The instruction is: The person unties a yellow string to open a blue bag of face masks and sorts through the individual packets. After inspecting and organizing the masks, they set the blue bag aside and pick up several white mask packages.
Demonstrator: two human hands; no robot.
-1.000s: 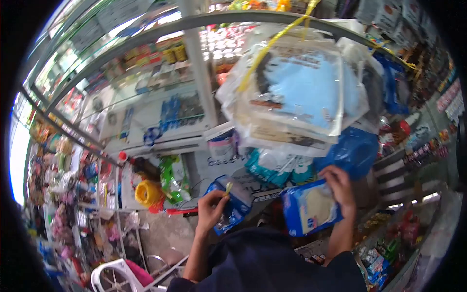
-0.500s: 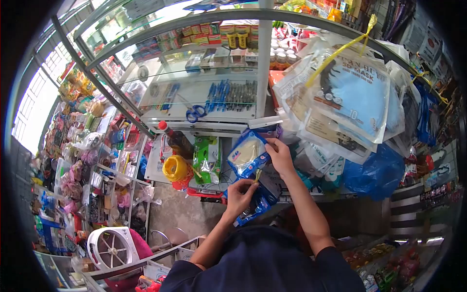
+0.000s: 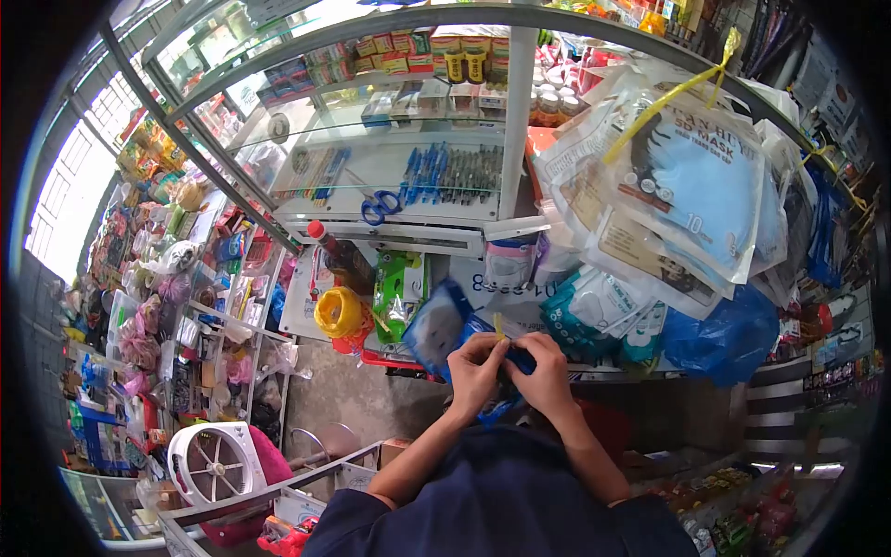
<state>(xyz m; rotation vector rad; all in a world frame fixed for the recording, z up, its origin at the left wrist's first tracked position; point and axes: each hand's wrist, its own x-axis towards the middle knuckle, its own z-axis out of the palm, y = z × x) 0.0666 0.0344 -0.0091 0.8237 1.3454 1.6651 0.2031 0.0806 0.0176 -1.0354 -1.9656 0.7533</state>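
Nearest, the left hand [image 3: 475,369] pinches a yellow tie [image 3: 498,327] and the right hand [image 3: 543,373] is narrowed beside it, its exact grip hidden, while the blue packet [image 3: 438,327], blurred and tilted, with something pale showing on its face, is at their ten o'clock. Beyond, also toward ten, a red-capped bottle [image 3: 345,265] holds dark liquid; farther, at eleven, the glass case [image 3: 371,239] contains pens [image 3: 427,176] and blue-handled scissors [image 3: 379,208], and toward one to two hang clear mask bags [image 3: 691,181] with pale blue inside.

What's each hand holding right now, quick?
Left hand: closed, pinching the yellow tie.
Right hand: fingers curled close beside; its grip can't be told.
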